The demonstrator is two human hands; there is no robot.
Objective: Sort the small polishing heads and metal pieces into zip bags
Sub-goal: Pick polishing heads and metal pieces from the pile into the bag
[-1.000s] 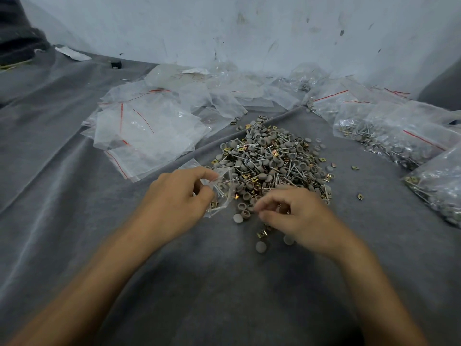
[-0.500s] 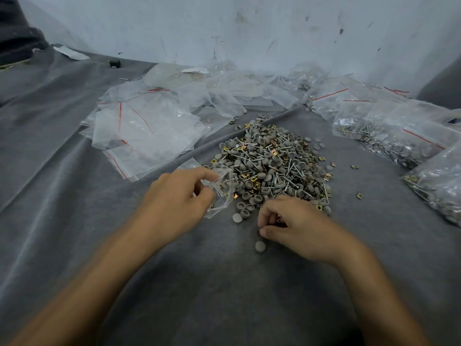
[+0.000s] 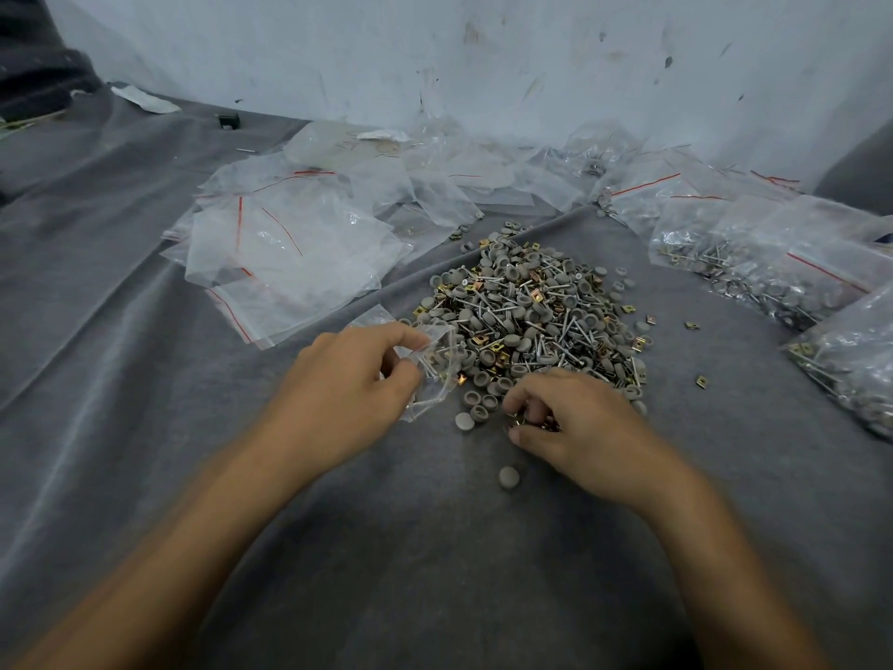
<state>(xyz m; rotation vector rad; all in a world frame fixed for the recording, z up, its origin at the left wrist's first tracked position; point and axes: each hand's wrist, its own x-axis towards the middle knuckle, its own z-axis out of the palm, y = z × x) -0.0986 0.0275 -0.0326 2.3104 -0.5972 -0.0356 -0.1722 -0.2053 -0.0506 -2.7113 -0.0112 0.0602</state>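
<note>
Head view, left hand: the left hand (image 3: 340, 379) sits left of centre, thumb and forefinger pinched on the mouth of a small zip bag (image 3: 432, 367) that already holds a few pins.
Head view, right hand: the right hand (image 3: 575, 420) lies at the lower edge of the pile (image 3: 526, 311), fingers curled over small brass pieces; whether it actually grips any I cannot tell.
Head view, task things: the mixed pile of grey polishing heads, pins and brass clips is at frame centre on the grey cloth surface (image 3: 145, 427); empty bags (image 3: 290, 253) lie upper left, filled bags (image 3: 773, 273) along the right edge; one loose grey head (image 3: 508, 477) lies just below the right hand.
Doing the step well: probably best to keep the bag mouth spread and tilted toward the pile, take one kind of piece at a time, and carry it the short way over rather than flicking it.
Change from earlier: the right hand has drawn back toward the lower edge of the pile and curled tighter; the left hand and bag stay much where they were.
</note>
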